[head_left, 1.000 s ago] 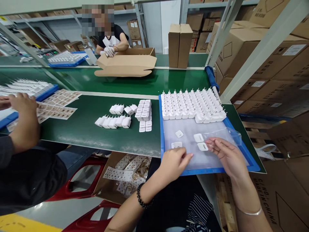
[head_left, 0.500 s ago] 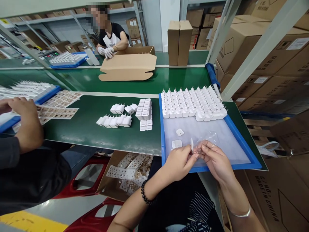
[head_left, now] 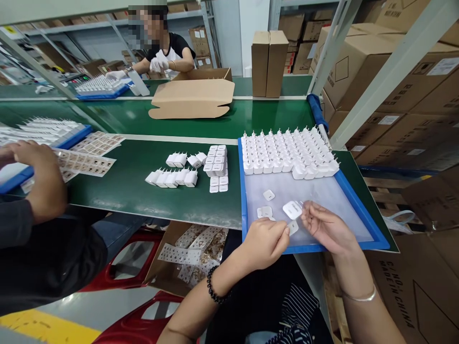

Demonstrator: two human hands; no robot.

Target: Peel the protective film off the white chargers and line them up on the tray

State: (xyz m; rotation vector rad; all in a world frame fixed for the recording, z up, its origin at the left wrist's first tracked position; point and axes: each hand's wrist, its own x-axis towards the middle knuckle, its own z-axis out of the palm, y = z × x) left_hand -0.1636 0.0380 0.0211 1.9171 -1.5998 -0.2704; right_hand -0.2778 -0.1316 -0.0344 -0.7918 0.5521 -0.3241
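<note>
Lower right, a box (head_left: 426, 286) reads "MADE IN CHINA". Right of centre, the right hand (head_left: 328, 227) pinches a white piece (head_left: 292, 209); the left hand (head_left: 263, 242) curls, its grip unclear.

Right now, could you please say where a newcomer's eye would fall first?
Probably the dense rows of white plugs at the far end of the blue-edged tray. Then the right hand, holding one white piece over the tray's near half. Stacked cartons at the right also stand out.
</note>
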